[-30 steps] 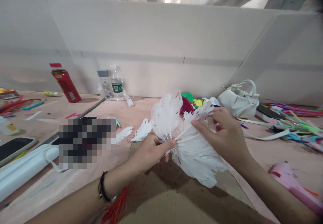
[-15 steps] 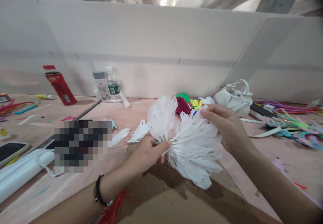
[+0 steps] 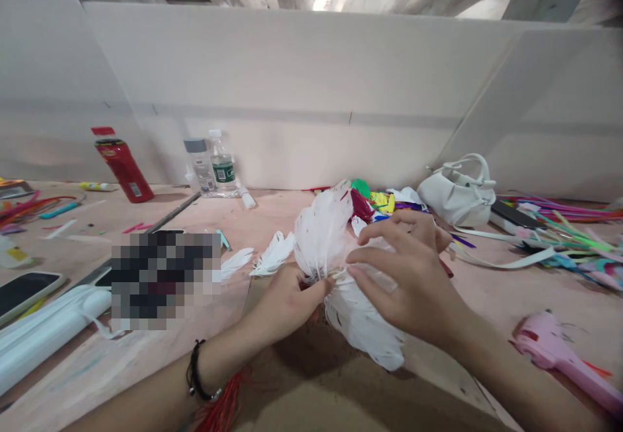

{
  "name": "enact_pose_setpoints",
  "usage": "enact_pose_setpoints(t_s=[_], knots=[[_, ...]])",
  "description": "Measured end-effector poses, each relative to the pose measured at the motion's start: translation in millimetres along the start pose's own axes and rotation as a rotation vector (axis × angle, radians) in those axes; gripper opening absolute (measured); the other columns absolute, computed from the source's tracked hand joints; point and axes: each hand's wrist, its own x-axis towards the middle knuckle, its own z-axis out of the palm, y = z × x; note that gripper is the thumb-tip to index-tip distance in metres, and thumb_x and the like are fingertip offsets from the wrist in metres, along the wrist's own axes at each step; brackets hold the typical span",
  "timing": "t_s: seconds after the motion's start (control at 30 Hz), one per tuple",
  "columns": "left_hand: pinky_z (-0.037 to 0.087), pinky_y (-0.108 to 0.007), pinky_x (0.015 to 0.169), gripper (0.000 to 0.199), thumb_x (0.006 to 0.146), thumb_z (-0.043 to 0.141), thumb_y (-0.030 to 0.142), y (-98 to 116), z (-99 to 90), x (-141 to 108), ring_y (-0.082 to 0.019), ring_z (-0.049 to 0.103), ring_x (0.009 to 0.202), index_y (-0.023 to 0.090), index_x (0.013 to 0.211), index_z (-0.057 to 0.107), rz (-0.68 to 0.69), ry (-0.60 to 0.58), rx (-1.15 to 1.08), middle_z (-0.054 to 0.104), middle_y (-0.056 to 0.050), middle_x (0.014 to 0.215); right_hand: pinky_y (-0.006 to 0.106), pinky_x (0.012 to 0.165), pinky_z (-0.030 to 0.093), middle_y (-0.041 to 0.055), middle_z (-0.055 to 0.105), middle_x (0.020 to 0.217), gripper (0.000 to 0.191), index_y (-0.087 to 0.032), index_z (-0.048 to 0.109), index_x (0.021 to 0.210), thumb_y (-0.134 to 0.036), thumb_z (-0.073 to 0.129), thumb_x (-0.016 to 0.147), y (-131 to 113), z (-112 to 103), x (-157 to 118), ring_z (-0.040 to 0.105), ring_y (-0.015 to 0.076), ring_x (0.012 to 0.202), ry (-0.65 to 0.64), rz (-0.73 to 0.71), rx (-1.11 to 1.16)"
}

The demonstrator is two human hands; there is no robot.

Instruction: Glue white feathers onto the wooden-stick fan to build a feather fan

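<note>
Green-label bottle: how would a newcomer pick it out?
Start at the pale panel behind the table. At its foot, left of centre, stands a clear bottle. Its white cap and green label set it apart from the grey-capped bottle immediately left and the red bottle farther left.

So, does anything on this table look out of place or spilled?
Nothing looks spilled. The red bottle seems to tilt, perhaps only from lens distortion, and a few white feathers lie apart from the held bunch.

The bag lies behind the glue gun.
</note>
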Motion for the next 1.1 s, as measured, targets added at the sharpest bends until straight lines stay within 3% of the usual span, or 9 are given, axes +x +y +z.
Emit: enact_pose_setpoints(t_s=[0.17,0.33,0.53,0.73,0.93,1.1], knots=[[0.029,-0.024,0.046,0.037,0.089,0.056,0.039,1.8,0.3,-2.0,-0.011,0.044,0.045,0.020,0.057,0.051,0.047,-0.027,0.075,0.052,0.003,0.047,0.059,0.098,0.037,0.0056,0.070,0.117,0.021,-0.026,0.078,0.090,-0.014,0.061,0.091,-11.7,10.4,-7.6,0.044,0.0393,0.123,-0.125,0.001,-0.040],[0.029,-0.024,0.049,0.034,0.088,0.055,0.034,6.9,1.6,-6.3,-0.011,0.042,0.048,0.020,0.057,0.049,0.074,-0.013,0.154,0.049,0.004,0.048,0.061,0.103,0.033,0.0041,0.069,0.117,0.022,-0.026,0.076,0.080,-0.009,0.063,0.085,-10.4,8.3,-6.6,0.041,0.0383,0.123,-0.210,0.035,0.018],[0.037,-0.024,0.057,0.021,0.084,0.059,0.030,8.4,3.6,-8.6,-0.016,0.048,0.062,0.020,0.066,0.057,0.163,0.016,0.156,0.056,0.001,0.061,0.062,0.100,0.033,0.0045,0.068,0.115,0.021,-0.027,0.074,0.072,-0.012,0.064,0.083,-13.4,5.4,-5.4,0.040,0.0398,0.123,-0.213,0.068,0.048],[0.047,-0.025,0.061,0.016,0.082,0.064,0.034,3.0,6.5,-7.9,-0.022,0.059,0.071,0.022,0.071,0.065,0.153,0.038,0.100,0.062,0.000,0.062,0.062,0.093,0.033,0.0041,0.065,0.119,0.023,-0.030,0.076,0.069,-0.018,0.065,0.086,-9.8,6.6,-6.2,0.041,0.0410,0.120,-0.280,0.106,0.020],[0.046,-0.024,0.062,0.016,0.083,0.063,0.030,3.2,4.9,-8.0,-0.021,0.060,0.071,0.022,0.069,0.066,0.195,0.026,0.122,0.064,0.001,0.064,0.061,0.093,0.033,0.0046,0.063,0.116,0.024,-0.033,0.077,0.070,-0.020,0.066,0.087,-6.7,7.8,-4.5,0.041,0.0407,0.121,-0.300,0.138,0.047],[0.044,-0.024,0.058,0.021,0.085,0.063,0.037,1.2,4.4,-7.2,-0.020,0.058,0.067,0.022,0.071,0.064,0.158,0.008,0.113,0.063,0.000,0.062,0.060,0.092,0.034,0.0068,0.063,0.113,0.020,-0.033,0.078,0.073,-0.023,0.068,0.087,-5.5,7.3,-2.9,0.042,0.0415,0.121,-0.329,0.152,0.037]])
